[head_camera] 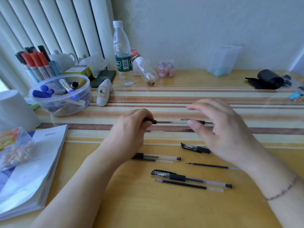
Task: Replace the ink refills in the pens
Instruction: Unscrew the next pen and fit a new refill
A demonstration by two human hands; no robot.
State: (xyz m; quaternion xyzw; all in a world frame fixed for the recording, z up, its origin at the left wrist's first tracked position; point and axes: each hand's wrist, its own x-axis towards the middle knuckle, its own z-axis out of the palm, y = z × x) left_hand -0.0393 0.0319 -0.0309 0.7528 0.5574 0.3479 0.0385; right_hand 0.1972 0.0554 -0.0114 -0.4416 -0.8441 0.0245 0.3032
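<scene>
Pen (179,121) held level above the striped band across the middle of the surface (164,209), barrel clear, black grip end toward the left hand (131,129). Left fingers closed around that grip end, thumb hidden; hold looks firm, likely to steady the pen while the other end is worked. Right hand (222,129) at the opposite end, fingers (195,127) spread and blurred, thumb tip against the barrel; cannot tell whether the barrel is pinched or only touched. Held clear of the surface, probably so both ends stay free to twist or pull apart.

Below the pen, on the brown stripe, two thin dark parts partly hidden by the hands; identity unclear. Toward the near edge, laid roughly parallel: a loose black cap (195,148) just under the right hand, a pen with a refill beside it (158,158) under the left wrist, a bare refill (212,165) next to the right wrist, then a capped pen (190,178) with another refill (187,185) alongside. Pairing of pen and refill suggests sorting for assembly; which refills are new cannot be told.

Outward: tub of markers (60,94) and cup of markers (34,63) at the far left, water bottle (123,53) at the far edge, book (32,170) at the left edge, black pouch (268,79) at the far right. All well apart from the working zone.

Judged step: opening or closing one pen; several pens remaining.
</scene>
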